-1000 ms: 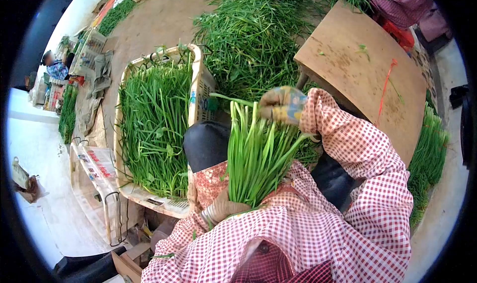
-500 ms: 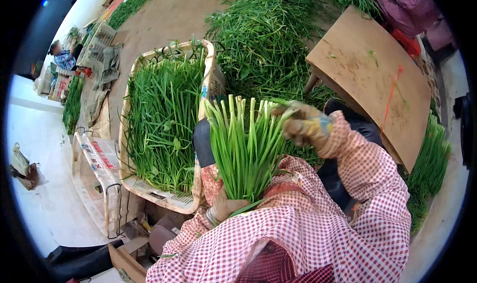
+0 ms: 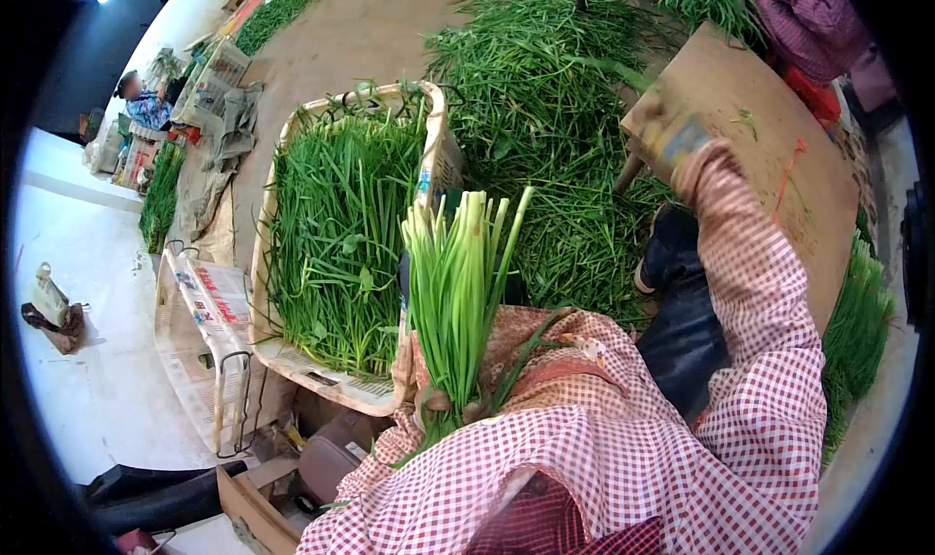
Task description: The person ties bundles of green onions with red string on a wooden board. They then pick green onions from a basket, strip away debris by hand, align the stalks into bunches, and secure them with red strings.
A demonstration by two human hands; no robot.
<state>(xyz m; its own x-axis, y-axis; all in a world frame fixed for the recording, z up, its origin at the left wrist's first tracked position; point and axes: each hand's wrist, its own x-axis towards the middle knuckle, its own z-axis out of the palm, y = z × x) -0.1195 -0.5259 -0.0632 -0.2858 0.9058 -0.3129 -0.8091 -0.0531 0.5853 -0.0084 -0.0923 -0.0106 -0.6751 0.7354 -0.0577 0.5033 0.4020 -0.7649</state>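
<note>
My left hand (image 3: 464,408), low in front of my checked clothing, is closed around the lower part of a bunch of green chives (image 3: 458,292). The pale cut stem ends point up and away from me, and some leaves hang loose to the side. Out to the right, my right hand (image 3: 674,138), in a soiled glove with a yellow and blue-grey patch, is over the near-left edge of a brown board (image 3: 769,117). Motion smears its fingers. A blurred green strand (image 3: 618,72) trails off beyond them.
A pale plastic crate (image 3: 261,292) packed with chives stands to my left, with another crate (image 3: 209,312) beside it. Loose green leaves (image 3: 545,78) pile on the floor ahead. More chives (image 3: 857,331) stand at far right. A person (image 3: 146,107) sits at far left.
My right hand has moved from the bunch out to the right, over the board. The bunch looks narrower and stays in my left hand. The view has shifted slightly.
</note>
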